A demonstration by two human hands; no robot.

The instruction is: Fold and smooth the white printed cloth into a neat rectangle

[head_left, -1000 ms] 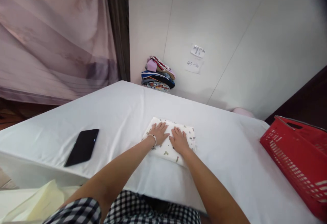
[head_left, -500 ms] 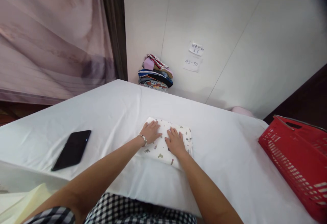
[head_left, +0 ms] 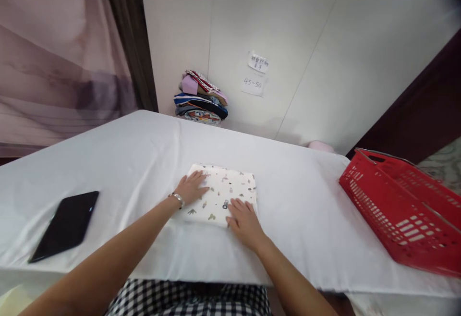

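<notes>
A folded white cloth [head_left: 225, 188] with small printed figures lies flat on the white-covered table [head_left: 137, 162]. My left hand [head_left: 192, 187], a bracelet on its wrist, rests palm down on the cloth's left edge. My right hand [head_left: 245, 220] lies palm down at the cloth's near right corner, fingers spread over its edge. Neither hand grips anything.
A black phone [head_left: 65, 224] lies on the table at the left. A red plastic basket [head_left: 399, 212] stands at the right edge. A stack of folded colourful clothes [head_left: 201, 99] sits at the far side against the white wall, below two paper notes [head_left: 256, 73].
My right hand has slid back from the middle of the cloth to its near edge. My left hand has shifted to the cloth's left side. The view has turned right.
</notes>
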